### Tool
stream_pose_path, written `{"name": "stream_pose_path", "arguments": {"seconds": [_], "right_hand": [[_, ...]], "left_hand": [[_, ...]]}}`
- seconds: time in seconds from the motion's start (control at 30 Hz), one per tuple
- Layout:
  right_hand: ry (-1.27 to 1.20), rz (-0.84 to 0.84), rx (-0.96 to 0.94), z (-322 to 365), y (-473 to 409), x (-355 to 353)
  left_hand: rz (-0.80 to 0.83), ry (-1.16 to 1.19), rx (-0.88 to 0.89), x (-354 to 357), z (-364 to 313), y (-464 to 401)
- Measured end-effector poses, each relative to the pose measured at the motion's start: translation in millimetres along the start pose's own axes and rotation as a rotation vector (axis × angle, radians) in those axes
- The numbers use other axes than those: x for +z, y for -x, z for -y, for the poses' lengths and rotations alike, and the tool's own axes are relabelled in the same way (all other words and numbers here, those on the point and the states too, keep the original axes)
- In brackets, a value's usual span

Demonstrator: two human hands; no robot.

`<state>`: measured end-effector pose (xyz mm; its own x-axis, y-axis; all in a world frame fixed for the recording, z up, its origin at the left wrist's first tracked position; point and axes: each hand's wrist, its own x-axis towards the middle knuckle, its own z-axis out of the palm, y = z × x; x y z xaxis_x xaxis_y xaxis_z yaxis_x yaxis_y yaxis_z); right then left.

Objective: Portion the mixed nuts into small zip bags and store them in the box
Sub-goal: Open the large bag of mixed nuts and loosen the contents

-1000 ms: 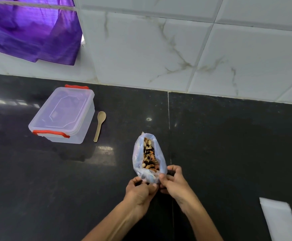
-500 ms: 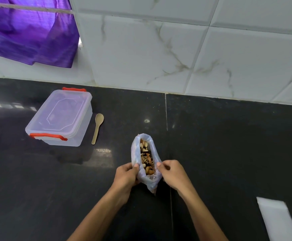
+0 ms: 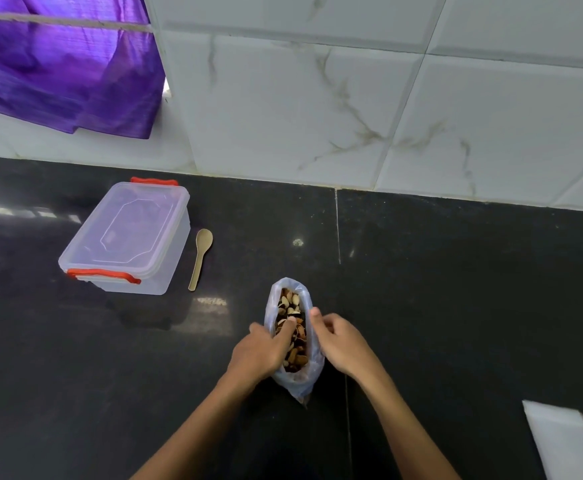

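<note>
Holding open bag (image 3: 298, 379) of mixed nuts (image 3: 292, 327); lidded box (image 3: 127, 239) apart.

Dark stone counter (image 3: 456, 306), polished to a gloss, finely speckled, mirroring pale light. Glazed white wall tiles (image 3: 318, 116), marble-veined, smooth and faintly shiny. Clear plastic box (image 3: 127, 240), slightly frosted, with glossy red plastic clasps (image 3: 104, 274). Matt tan spoon (image 3: 200, 257), wood or plastic, cannot tell. Thin crinkled translucent plastic bag (image 3: 295, 344) around matt brown nuts (image 3: 292, 327). Sheeny purple cloth (image 3: 65, 71), creased. Flat white matt sheet (image 3: 567, 441), material unclear.
</note>
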<state>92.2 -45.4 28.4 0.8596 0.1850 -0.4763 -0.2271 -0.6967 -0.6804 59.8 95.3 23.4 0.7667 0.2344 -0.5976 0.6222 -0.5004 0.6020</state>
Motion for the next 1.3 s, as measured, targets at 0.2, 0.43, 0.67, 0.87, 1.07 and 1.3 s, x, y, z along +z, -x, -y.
{"name": "stream_pose_path", "arguments": {"seconds": [0.2, 0.43, 0.67, 0.87, 1.07, 1.3], "right_hand": [[0.284, -0.121, -0.112, 1, -12, 1], [0.16, -0.156, -0.11, 0, -19, 0], [0.357, -0.282, -0.265, 16, -33, -2], [0.245, -0.193, -0.18, 4, -26, -9], [0.129, -0.062, -0.005, -11, 8, -15], [0.006, -0.106, 0.017, -13, 17, -14]], "left_hand": [[-0.31, -0.056, 0.211, -2, 2, -5], [-0.324, -0.124, 0.265, -11, 4, -12], [-0.415, -0.261, 0.44, -26, -10, -32], [-0.318, -0.114, 0.339, -26, -5, -28], [-0.076, 0.084, 0.048, -26, 13, 2], [-0.147, 0.195, 0.199, -15, 19, 10]]}}
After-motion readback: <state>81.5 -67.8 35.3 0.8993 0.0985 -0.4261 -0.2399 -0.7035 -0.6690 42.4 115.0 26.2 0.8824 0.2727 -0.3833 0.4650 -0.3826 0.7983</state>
